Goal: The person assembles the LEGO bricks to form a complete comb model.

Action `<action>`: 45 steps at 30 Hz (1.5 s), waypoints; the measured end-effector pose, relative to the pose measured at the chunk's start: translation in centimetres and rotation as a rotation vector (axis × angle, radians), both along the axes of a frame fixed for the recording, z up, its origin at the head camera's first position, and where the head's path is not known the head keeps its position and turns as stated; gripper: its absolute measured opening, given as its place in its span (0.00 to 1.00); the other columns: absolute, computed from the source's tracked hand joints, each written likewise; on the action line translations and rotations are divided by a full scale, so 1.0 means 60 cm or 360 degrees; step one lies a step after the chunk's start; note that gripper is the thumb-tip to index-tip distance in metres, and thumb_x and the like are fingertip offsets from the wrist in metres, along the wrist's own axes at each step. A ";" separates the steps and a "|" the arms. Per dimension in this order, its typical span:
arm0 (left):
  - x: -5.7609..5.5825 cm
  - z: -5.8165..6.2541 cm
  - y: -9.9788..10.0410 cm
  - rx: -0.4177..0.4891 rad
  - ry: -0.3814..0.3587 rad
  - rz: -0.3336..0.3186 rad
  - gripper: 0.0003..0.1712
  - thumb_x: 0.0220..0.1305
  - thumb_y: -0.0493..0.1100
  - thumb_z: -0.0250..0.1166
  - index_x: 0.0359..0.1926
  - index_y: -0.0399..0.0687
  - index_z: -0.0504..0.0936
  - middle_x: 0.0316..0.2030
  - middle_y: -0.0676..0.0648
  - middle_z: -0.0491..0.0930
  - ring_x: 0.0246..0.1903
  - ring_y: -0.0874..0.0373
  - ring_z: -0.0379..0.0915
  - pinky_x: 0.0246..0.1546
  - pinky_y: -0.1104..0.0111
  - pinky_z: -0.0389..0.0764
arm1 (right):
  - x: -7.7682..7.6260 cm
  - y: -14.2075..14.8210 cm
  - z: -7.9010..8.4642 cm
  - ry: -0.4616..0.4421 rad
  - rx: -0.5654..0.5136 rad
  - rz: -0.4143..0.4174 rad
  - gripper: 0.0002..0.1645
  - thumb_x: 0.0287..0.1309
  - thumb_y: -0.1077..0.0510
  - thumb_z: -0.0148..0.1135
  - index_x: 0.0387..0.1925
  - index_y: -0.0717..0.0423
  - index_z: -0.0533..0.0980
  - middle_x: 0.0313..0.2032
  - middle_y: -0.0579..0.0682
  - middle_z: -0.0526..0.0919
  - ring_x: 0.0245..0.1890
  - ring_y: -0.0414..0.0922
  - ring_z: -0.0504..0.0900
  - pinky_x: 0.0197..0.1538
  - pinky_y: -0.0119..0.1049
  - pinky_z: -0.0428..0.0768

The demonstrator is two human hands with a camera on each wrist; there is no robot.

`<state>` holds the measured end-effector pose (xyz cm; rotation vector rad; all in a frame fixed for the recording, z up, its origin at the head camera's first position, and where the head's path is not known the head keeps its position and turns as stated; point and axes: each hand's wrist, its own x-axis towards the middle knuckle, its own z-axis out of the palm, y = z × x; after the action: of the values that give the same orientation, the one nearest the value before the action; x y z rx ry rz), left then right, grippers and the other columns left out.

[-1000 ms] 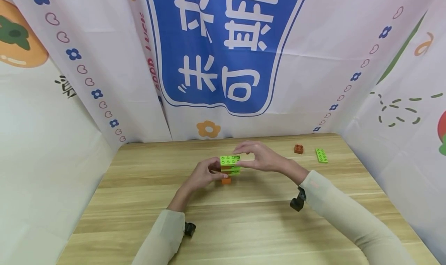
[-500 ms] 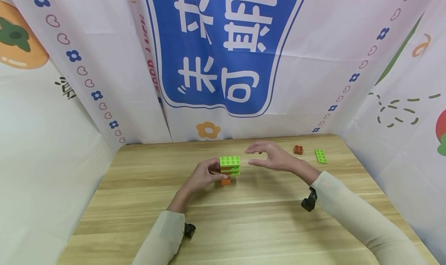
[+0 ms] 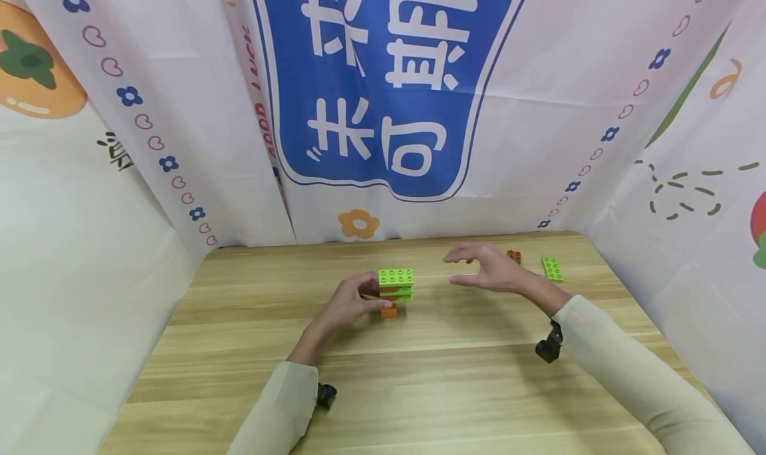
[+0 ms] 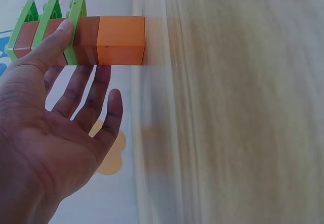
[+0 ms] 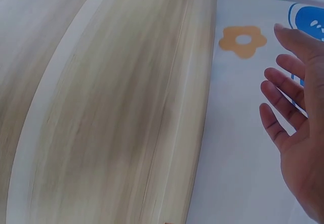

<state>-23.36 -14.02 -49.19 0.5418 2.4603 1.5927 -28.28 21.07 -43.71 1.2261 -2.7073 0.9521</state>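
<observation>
A tower of toy building bricks (image 3: 395, 277) stands on the table, with a studded green plate on top. In the left wrist view, an orange brick (image 4: 120, 42) forms its base, and brown bricks alternate with green plates (image 4: 77, 29) above it. My left hand (image 3: 349, 300) grips the tower from the left side, thumb on the near face and fingers behind. To the right of the tower, apart from it, my right hand (image 3: 492, 270) hovers with nothing in it, its fingers spread from the thumb.
A loose brown brick (image 3: 514, 256), partly behind the right hand, lies near the back right of the wooden table (image 3: 419, 388). Beside it lies a loose green plate (image 3: 552, 269). A printed cloth (image 3: 509, 209) hangs behind the table.
My right hand has moved away from the tower's top to the right, and now partly covers the loose brown brick. My left hand and the tower have stayed in place.
</observation>
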 end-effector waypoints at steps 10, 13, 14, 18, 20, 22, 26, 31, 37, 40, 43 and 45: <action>0.004 -0.001 0.001 0.0000 0.0003 0.0016 0.17 0.64 0.43 0.78 0.50 0.47 0.84 0.46 0.48 0.89 0.45 0.54 0.84 0.52 0.57 0.84 | -0.010 0.030 -0.006 -0.0001 0.0066 -0.0060 0.27 0.59 0.52 0.80 0.58 0.57 0.85 0.60 0.58 0.85 0.60 0.56 0.83 0.54 0.57 0.85; 0.003 -0.003 0.001 -0.0002 0.0006 0.0021 0.17 0.64 0.43 0.79 0.50 0.48 0.84 0.46 0.49 0.89 0.45 0.55 0.84 0.52 0.57 0.84 | -0.015 0.040 -0.009 0.0018 0.0085 -0.0075 0.27 0.60 0.50 0.79 0.58 0.57 0.85 0.61 0.59 0.84 0.61 0.57 0.83 0.54 0.56 0.85; 0.002 -0.004 0.001 0.0000 0.0009 0.0020 0.17 0.64 0.43 0.79 0.50 0.47 0.84 0.46 0.48 0.89 0.45 0.55 0.84 0.52 0.57 0.84 | -0.017 0.043 -0.010 0.0021 0.0089 -0.0081 0.27 0.60 0.50 0.79 0.58 0.57 0.85 0.61 0.59 0.84 0.61 0.57 0.83 0.54 0.55 0.85; 0.003 -0.004 0.000 0.0004 0.0011 0.0016 0.17 0.64 0.44 0.79 0.50 0.48 0.84 0.46 0.49 0.89 0.45 0.55 0.84 0.51 0.58 0.85 | -0.022 0.056 -0.012 0.0017 0.0102 -0.0110 0.27 0.60 0.51 0.79 0.58 0.57 0.85 0.61 0.59 0.84 0.61 0.57 0.83 0.55 0.53 0.85; 0.004 -0.003 0.000 0.0007 0.0013 0.0011 0.16 0.64 0.44 0.79 0.50 0.48 0.84 0.46 0.49 0.89 0.44 0.55 0.83 0.51 0.58 0.85 | -0.025 0.062 -0.013 0.0001 0.0106 -0.0128 0.28 0.59 0.51 0.79 0.58 0.57 0.85 0.61 0.60 0.84 0.61 0.58 0.83 0.55 0.54 0.85; 0.004 -0.003 -0.001 0.0004 0.0019 0.0011 0.16 0.64 0.44 0.79 0.50 0.48 0.85 0.46 0.49 0.89 0.44 0.55 0.83 0.51 0.59 0.85 | -0.028 0.070 -0.015 -0.0008 0.0115 -0.0148 0.28 0.59 0.50 0.79 0.58 0.57 0.85 0.62 0.61 0.84 0.61 0.58 0.83 0.56 0.55 0.84; 0.003 -0.003 -0.002 0.0002 0.0029 0.0006 0.17 0.64 0.44 0.79 0.50 0.48 0.85 0.45 0.49 0.89 0.44 0.55 0.84 0.50 0.59 0.85 | -0.035 0.087 -0.020 -0.0010 0.0128 -0.0199 0.28 0.59 0.50 0.79 0.58 0.57 0.85 0.61 0.61 0.84 0.61 0.59 0.83 0.57 0.57 0.84; 0.003 -0.004 -0.002 0.0002 0.0024 0.0001 0.16 0.64 0.44 0.79 0.50 0.47 0.84 0.45 0.49 0.89 0.44 0.54 0.84 0.50 0.59 0.85 | -0.040 0.111 -0.029 -0.0034 0.0129 -0.0238 0.26 0.59 0.53 0.79 0.57 0.57 0.85 0.61 0.63 0.84 0.57 0.61 0.84 0.53 0.60 0.84; 0.003 -0.002 -0.001 0.0005 0.0011 0.0008 0.17 0.64 0.44 0.79 0.50 0.48 0.85 0.45 0.49 0.89 0.43 0.55 0.84 0.49 0.59 0.85 | -0.047 0.134 -0.033 -0.0100 0.0154 -0.0302 0.27 0.59 0.55 0.80 0.58 0.59 0.85 0.63 0.64 0.83 0.52 0.63 0.85 0.54 0.63 0.82; 0.003 -0.002 -0.001 -0.0004 0.0006 0.0018 0.17 0.64 0.45 0.79 0.49 0.48 0.85 0.45 0.49 0.89 0.43 0.55 0.84 0.50 0.59 0.85 | -0.052 0.144 -0.037 -0.0111 0.0183 -0.0333 0.27 0.60 0.54 0.79 0.58 0.60 0.84 0.62 0.63 0.83 0.50 0.61 0.85 0.55 0.62 0.81; 0.003 -0.001 -0.001 -0.0008 0.0008 0.0017 0.17 0.64 0.45 0.79 0.49 0.48 0.85 0.45 0.49 0.89 0.43 0.55 0.83 0.50 0.59 0.85 | -0.057 0.153 -0.041 -0.0128 0.0184 -0.0347 0.27 0.60 0.55 0.79 0.58 0.61 0.84 0.61 0.63 0.84 0.46 0.59 0.85 0.53 0.61 0.81; 0.003 -0.001 -0.001 -0.0010 0.0013 0.0013 0.16 0.64 0.44 0.79 0.49 0.48 0.84 0.45 0.49 0.89 0.44 0.54 0.83 0.50 0.59 0.85 | -0.060 0.158 -0.043 -0.0132 0.0178 -0.0351 0.26 0.60 0.56 0.79 0.58 0.61 0.84 0.60 0.63 0.84 0.45 0.58 0.85 0.53 0.61 0.81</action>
<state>-23.19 -14.05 -49.23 0.5390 2.4759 1.5881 -31.86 30.54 -46.32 0.8942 -2.9188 0.8533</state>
